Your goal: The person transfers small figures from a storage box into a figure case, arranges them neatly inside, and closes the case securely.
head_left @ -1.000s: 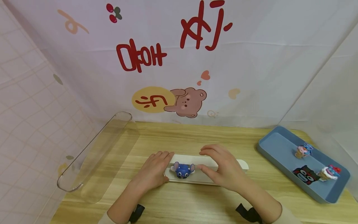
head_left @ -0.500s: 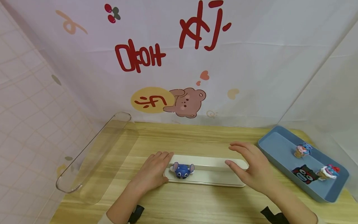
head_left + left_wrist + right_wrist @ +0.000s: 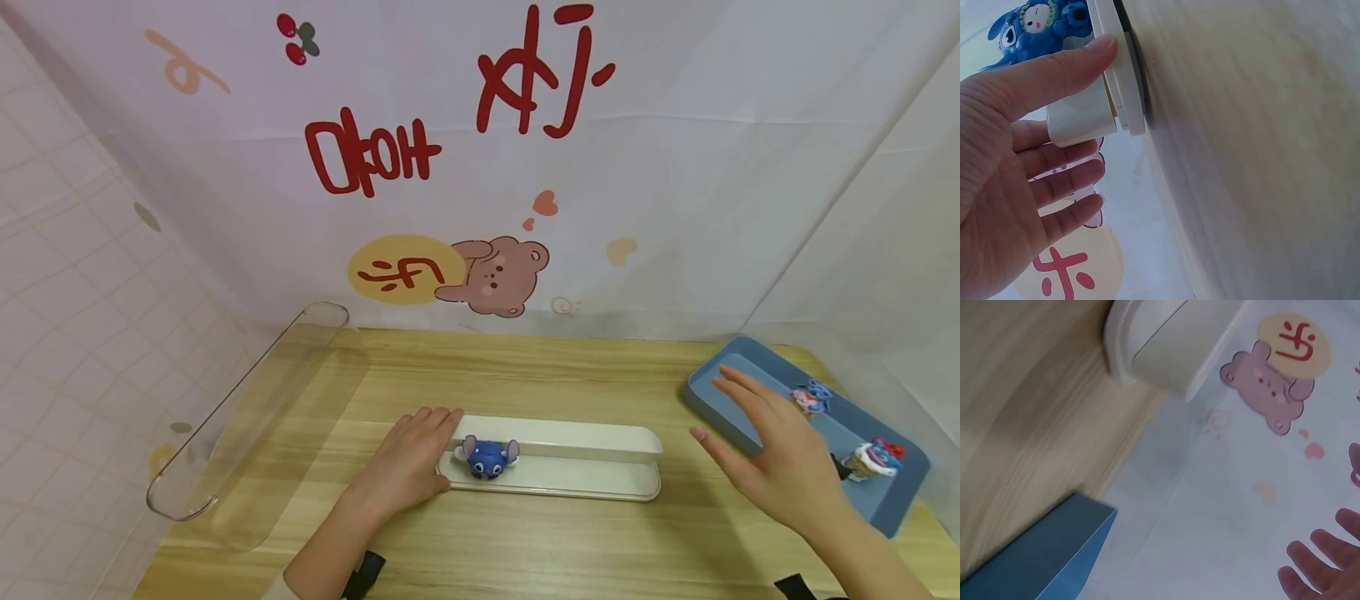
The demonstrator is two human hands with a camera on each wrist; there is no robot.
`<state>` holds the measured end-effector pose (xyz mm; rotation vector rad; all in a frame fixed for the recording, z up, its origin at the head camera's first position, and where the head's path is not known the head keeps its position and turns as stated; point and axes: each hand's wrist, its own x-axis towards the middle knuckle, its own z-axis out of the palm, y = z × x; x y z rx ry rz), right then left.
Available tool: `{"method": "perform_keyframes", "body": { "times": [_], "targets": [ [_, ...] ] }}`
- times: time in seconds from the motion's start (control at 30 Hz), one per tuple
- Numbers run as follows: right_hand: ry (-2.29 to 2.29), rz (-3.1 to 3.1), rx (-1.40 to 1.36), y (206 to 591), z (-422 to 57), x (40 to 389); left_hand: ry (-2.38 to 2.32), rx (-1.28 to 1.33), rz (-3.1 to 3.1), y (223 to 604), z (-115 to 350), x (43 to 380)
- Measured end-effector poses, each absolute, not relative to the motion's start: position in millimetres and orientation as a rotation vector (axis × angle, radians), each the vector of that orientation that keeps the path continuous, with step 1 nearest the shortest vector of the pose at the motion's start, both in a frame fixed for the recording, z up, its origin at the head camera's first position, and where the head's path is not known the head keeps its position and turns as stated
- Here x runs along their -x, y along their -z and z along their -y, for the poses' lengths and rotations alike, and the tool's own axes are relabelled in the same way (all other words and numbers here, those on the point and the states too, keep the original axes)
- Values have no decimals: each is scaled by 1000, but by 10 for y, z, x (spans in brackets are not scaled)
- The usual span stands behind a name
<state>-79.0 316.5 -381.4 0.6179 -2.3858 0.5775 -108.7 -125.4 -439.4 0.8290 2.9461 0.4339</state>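
My left hand (image 3: pixel 412 454) holds the left end of a long white stepped display stand (image 3: pixel 585 473), thumb at the front edge and fingers behind its raised back. In the left wrist view the thumb (image 3: pixel 1066 69) lies across the stand's rim. A blue big-eared figurine (image 3: pixel 486 457) sits on the lower step, close to that hand. My right hand (image 3: pixel 787 458) is empty, its fingers spread, over the near left side of a blue tray (image 3: pixel 705 392). Two figurines show in the tray, an ice-cream-like one (image 3: pixel 866 460) and a smaller one (image 3: pixel 812 398); the hand covers most of a black item.
A clear plastic cover (image 3: pixel 255 425) lies along the left side of the wooden table (image 3: pixel 525 550). Behind the table hangs a white printed cloth (image 3: pixel 675 208), with more cloth along both sides.
My right hand has moved right, from beside the blue figurine to over the tray, uncovering the stand's right end. The left hand and the figurine stay in place.
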Motion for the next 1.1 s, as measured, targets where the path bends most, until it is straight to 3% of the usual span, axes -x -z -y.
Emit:
{"method": "perform_keyframes", "body": {
  "times": [0.63,1.1],
  "targets": [
    [-499,2639,-169,4122,-4141,582,-447,-836,-2945,4391,1257,1082],
    [-417,2903,87,4304,-4485,561,-429,-831,-2945,4401,1258,1082]
  ]
}}
